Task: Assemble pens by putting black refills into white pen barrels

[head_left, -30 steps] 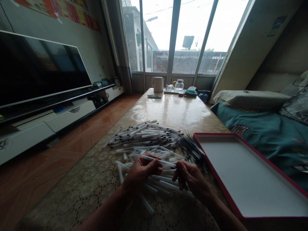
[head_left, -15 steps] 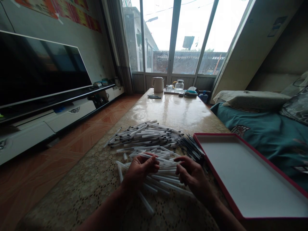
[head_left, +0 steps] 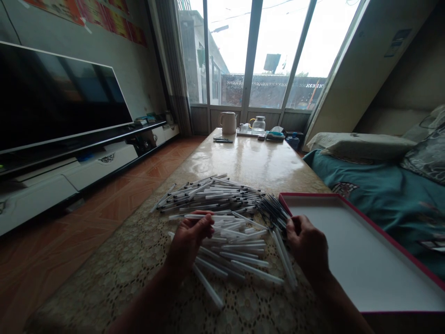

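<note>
My left hand [head_left: 189, 239] pinches a translucent white pen barrel [head_left: 222, 217], which lies roughly level above the pile. At the right, my right hand [head_left: 308, 243] has its fingers closed at the near ends of thin dark pen refills [head_left: 273, 208]; how many it grips is hidden. Below and between the hands, loose pen barrels [head_left: 252, 269] are spread on the patterned tablecloth [head_left: 139, 283]. Farther off lies a heap of white pens with dark ends [head_left: 208, 195]. A few more tubes [head_left: 283, 260] rest beside my right hand.
A shallow red-rimmed tray with a white inside [head_left: 368, 250] stands close to my right hand. At the table's far end are a kettle [head_left: 228, 123], a glass jug [head_left: 259, 124] and a tissue pack [head_left: 275, 134]. A bed with a green cover [head_left: 378, 185] borders the right side.
My right hand has moved right, from beside the left hand to the dark refills, and its fingers have closed. My left hand has shifted slightly left and up, still holding the barrel.
</note>
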`<action>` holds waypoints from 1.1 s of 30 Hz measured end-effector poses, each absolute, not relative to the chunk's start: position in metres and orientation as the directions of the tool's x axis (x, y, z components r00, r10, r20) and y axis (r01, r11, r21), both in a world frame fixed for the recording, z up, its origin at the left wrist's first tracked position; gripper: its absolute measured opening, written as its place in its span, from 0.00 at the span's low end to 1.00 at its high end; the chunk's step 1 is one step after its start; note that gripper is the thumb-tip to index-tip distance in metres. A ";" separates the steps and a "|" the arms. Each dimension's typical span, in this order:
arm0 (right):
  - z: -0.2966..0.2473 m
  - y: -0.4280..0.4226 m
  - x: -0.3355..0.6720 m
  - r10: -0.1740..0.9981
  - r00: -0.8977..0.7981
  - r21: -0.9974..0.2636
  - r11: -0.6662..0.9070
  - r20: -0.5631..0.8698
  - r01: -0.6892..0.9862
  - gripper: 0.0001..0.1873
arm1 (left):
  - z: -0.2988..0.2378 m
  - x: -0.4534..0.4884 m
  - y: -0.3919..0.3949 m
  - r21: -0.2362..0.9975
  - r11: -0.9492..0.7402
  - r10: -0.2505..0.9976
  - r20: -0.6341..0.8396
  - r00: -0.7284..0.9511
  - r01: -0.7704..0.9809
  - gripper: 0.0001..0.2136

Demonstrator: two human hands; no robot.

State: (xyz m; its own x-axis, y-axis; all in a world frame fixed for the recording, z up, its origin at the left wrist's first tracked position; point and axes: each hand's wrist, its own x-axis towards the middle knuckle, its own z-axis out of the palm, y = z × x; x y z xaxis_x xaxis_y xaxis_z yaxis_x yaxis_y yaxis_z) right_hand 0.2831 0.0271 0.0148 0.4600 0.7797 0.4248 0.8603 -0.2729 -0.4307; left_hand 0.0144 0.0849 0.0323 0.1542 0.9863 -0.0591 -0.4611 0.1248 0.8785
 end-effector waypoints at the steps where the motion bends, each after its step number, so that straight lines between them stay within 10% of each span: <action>1: 0.015 0.029 0.285 0.759 0.492 -0.380 -0.344 0.426 0.859 0.11 | 0.032 0.017 0.082 0.908 0.128 0.971 -0.032 0.237 -0.400 0.10; 7: 0.019 0.029 0.280 0.788 0.488 -0.333 -0.376 0.375 0.865 0.18 | 0.026 0.031 0.062 0.988 -0.142 0.843 0.094 0.529 0.052 0.09; 12: 0.014 0.027 0.271 0.826 0.397 -0.350 -0.262 0.400 0.899 0.15 | 0.025 0.040 0.060 0.787 -0.592 0.665 0.356 0.657 0.173 0.08; 18: 0.012 0.026 0.257 0.888 0.226 -0.462 -0.018 0.401 0.887 0.16 | 0.022 0.043 0.068 0.602 -0.727 0.656 0.466 0.594 0.330 0.10; 25: 0.027 0.013 0.235 0.907 -0.194 -0.383 0.342 0.374 0.858 0.14 | 0.038 0.027 0.055 0.434 -0.680 0.727 0.302 0.616 0.590 0.24; 33: 0.023 0.013 0.231 0.885 -0.254 -0.309 0.386 0.390 0.869 0.21 | 0.040 -0.013 0.039 0.215 -0.804 0.576 0.051 0.816 0.554 0.50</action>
State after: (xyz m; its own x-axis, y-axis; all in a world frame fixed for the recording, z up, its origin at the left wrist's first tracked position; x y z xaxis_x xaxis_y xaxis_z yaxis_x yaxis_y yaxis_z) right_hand 0.2314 0.0133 0.0230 -0.2542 0.8851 0.3899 0.8691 0.3859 -0.3094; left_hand -0.0129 0.0392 0.0396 0.8161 0.5756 0.0508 0.5538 -0.8043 0.2154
